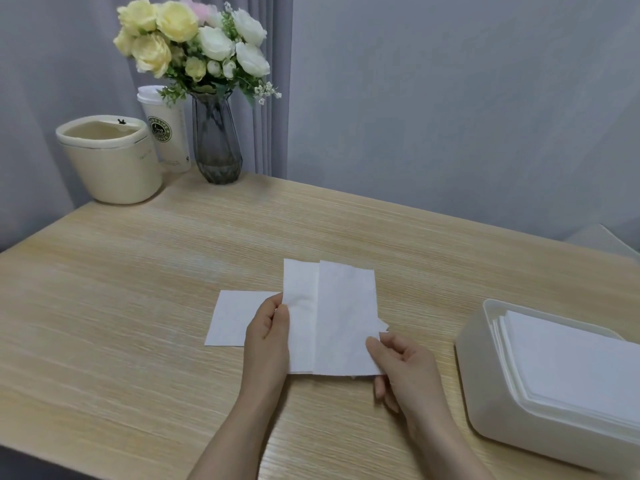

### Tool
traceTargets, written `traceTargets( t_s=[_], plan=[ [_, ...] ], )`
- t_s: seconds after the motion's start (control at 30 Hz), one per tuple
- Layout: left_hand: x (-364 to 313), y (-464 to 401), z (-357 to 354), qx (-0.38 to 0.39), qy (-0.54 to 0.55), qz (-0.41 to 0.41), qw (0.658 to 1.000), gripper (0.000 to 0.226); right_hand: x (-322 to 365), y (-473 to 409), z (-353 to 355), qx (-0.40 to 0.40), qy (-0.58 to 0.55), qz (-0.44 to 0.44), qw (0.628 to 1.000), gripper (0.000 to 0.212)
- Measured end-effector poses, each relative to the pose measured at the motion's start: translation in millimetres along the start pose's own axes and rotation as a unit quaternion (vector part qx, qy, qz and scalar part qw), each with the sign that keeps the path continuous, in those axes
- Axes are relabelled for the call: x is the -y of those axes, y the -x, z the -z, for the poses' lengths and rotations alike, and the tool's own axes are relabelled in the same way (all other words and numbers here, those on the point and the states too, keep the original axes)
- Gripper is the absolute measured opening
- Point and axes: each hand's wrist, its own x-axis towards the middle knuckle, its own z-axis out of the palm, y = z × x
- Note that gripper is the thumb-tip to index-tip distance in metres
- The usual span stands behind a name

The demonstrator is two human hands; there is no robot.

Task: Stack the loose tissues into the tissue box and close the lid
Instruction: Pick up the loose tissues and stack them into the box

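You pinch the folded tissues [332, 317] with left hand [268, 336] and right hand [401, 362] | mid-table, long axis pointing away | tissue box [485, 372] at right edge, nearer your right hand | another tissue [230, 318] lies left.

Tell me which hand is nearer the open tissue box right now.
Right. The right hand pinches the held tissues' right edge, on the side toward the tissue box; the left hand holds their far edge.

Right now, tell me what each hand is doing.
Left hand: pinches the left edge of the folded tissues.
Right hand: pinches their right edge, near a torn corner.
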Motion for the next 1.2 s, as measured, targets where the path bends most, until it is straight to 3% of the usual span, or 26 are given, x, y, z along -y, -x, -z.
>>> traceTargets(
  t_s=[0.13, 0.3, 0.67, 1.2],
  plan=[
    [-0.2, -0.4, -0.4, -0.003, -0.004, 0.0, 1.0, 0.026, 2.1, -1.8, -1.5, -0.023, -0.066, 0.003, 0.998, 0.01],
    [-1.0, -0.9, -0.2, -0.002, -0.004, 0.001, 1.0, 0.026, 2.8, 0.7, -13.9, 0.03, -0.137, -0.018, 0.99, 0.008],
    [-10.5, 5.4, -0.5, 0.02, 0.064, 0.046, 0.997, 0.02, -0.4, 4.2, -26.1, 0.065, -0.037, 0.0, 0.997, 0.013],
    [-11.0, 6.7, -0.7, 0.028, 0.082, 0.061, 0.994, 0.02, -1.6, 4.8, -25.2, 0.058, -0.021, 0.003, 0.998, 0.013]
  ],
)
